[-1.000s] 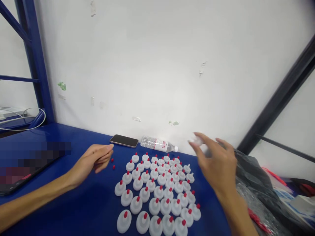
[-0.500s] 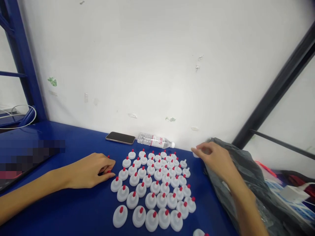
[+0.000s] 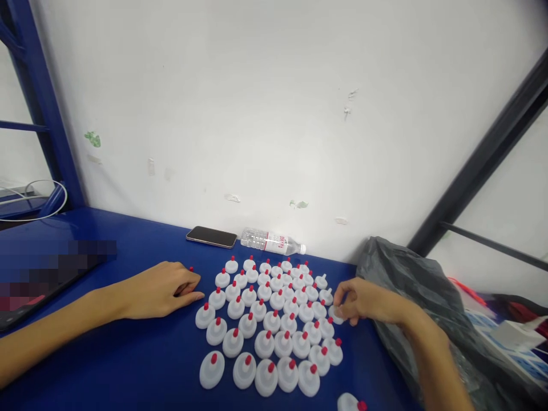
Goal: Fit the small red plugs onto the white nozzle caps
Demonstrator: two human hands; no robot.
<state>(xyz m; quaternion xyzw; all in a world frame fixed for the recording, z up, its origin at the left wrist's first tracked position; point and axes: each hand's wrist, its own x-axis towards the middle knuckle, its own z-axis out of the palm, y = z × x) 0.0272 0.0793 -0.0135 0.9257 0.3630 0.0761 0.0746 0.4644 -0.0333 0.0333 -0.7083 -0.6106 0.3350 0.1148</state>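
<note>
Covering the nozzle of a white disc (image 3: 335, 317) at the right side of the group, the right hand (image 3: 354, 301) is closing its thumb and fingers on that piece, which is sitting low at the blue tabletop (image 3: 141, 354). The left hand (image 3: 165, 288) is resting palm down on the tabletop with its fingers curling under; whether it is gripping anything cannot be told. A small red tip (image 3: 191, 269) is showing just beside its knuckles. Pixelation is masking much of a dark, flat object (image 3: 25, 308) at the far left, and the frame is cutting off another disc (image 3: 347, 402) at the bottom. Beyond the discs, a phone (image 3: 211, 237) and a clear plastic bottle (image 3: 273, 242) are lying near a scuffed white wall (image 3: 257, 125). Blue metal posts (image 3: 51, 114) are standing at the left, and a dark bar (image 3: 479, 154) is slanting at the right. Crinkled grey plastic (image 3: 387, 268) is bunching beside the right arm. The matte white discs (image 3: 244, 371) are forming loose rows, most of their pointed nozzles wearing ridged red caps (image 3: 248, 359).
</note>
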